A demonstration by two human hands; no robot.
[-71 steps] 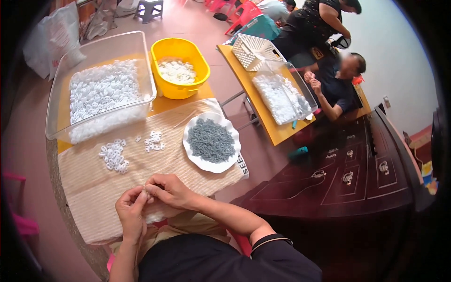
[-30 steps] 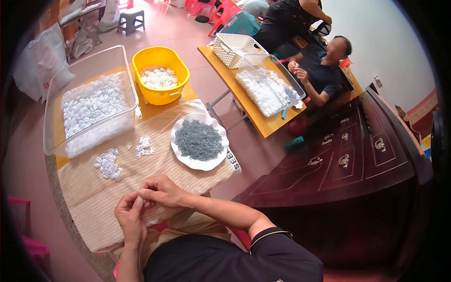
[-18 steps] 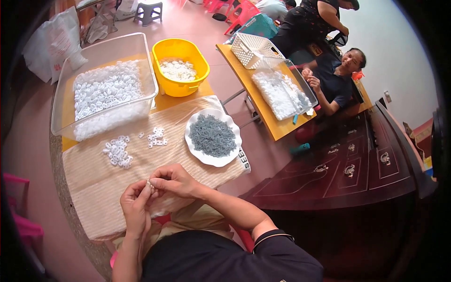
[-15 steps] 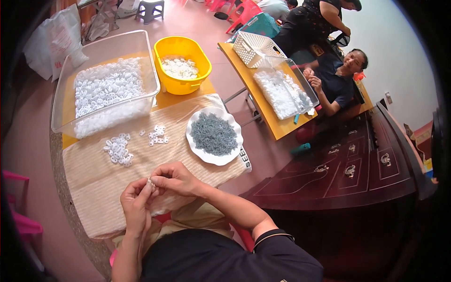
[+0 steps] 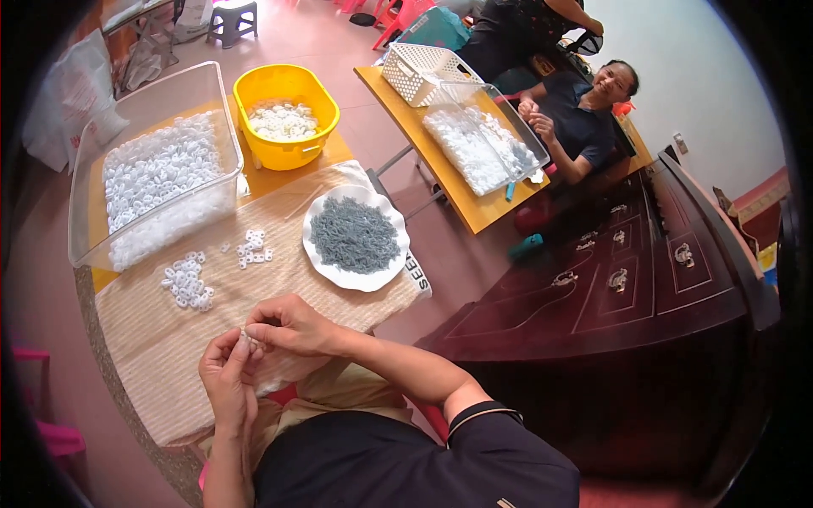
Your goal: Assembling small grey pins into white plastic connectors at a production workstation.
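My left hand (image 5: 227,370) and my right hand (image 5: 292,327) meet over the near edge of the cloth-covered table. Thumbs and fingers of both are pinched on a small white piece (image 5: 246,336), mostly hidden by the fingertips. Beyond them lies a loose pile of small white plastic pieces with holes (image 5: 188,283). A smaller group of the same white pieces (image 5: 254,247) sits to its right. Farther right, a white scalloped plate (image 5: 357,281) carries a heap of small dark grey parts (image 5: 354,234).
A clear plastic bin (image 5: 229,157) of white pieces stands at the far left, beside a yellow tub (image 5: 284,155) holding more. Across a gap, a co-worker (image 5: 584,110) sits at another table (image 5: 474,218). A dark red carved cabinet (image 5: 593,296) fills the right side.
The view has shifted, so the table and its contents appear farther left. Both hands keep their pinch on the small white piece, with little change in the fingers.
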